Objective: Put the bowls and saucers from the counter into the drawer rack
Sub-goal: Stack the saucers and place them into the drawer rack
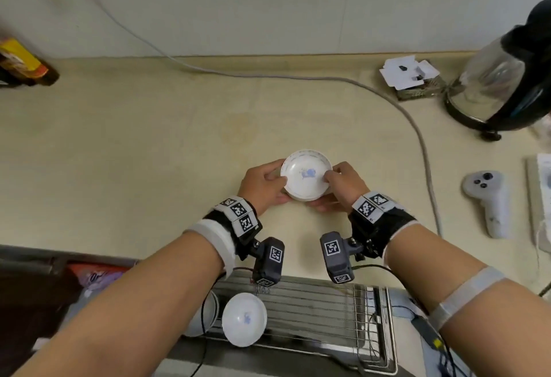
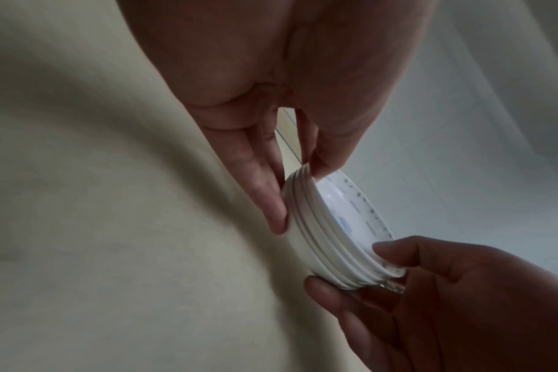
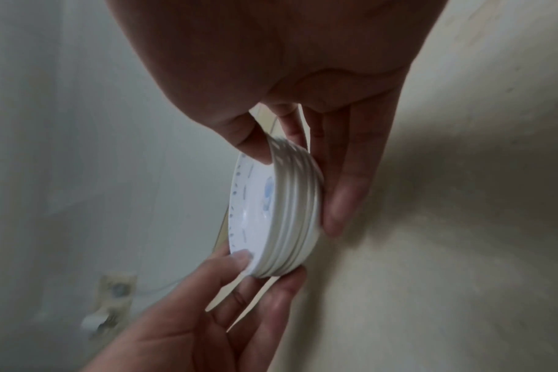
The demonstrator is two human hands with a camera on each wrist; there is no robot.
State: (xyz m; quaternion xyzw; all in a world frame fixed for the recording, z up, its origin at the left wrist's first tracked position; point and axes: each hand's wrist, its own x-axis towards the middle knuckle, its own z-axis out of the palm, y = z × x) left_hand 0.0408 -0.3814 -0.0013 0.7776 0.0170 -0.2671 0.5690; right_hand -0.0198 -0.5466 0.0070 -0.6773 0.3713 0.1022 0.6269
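Steel wire of the drawer rack [image 1: 313, 308] is the nearest thing, open below the worktop edge and directly under both wrists; at its left end one white bowl [image 1: 244, 318] already stands on edge, with another white piece partly hidden behind the left forearm. Just beyond the rack, on the beige worktop [image 1: 149, 144], the stack of saucers [image 1: 306, 179] sits between the two hands, so neither hand is nearer; it is centred. The left hand [image 1: 262, 187] clamps the stack on its left side, thumb over the top rim and fingers [image 2: 268, 201] under the bottom edge; the right hand [image 1: 343, 185] does the same on the right side, thumb on the rim and fingers [image 3: 344, 191] underneath. The stack is round, so it has no long axis, and it lies flat with the blue print upward. I judge that the coming move is toward the body and down, from the worktop into the free wires right of the bowl. Farther away a grey cable [image 1: 298, 78] crosses the worktop, a white controller [image 1: 489, 200] lies to the right, a glass kettle [image 1: 504, 78] stands at the far right, and the pale wall closes the scene
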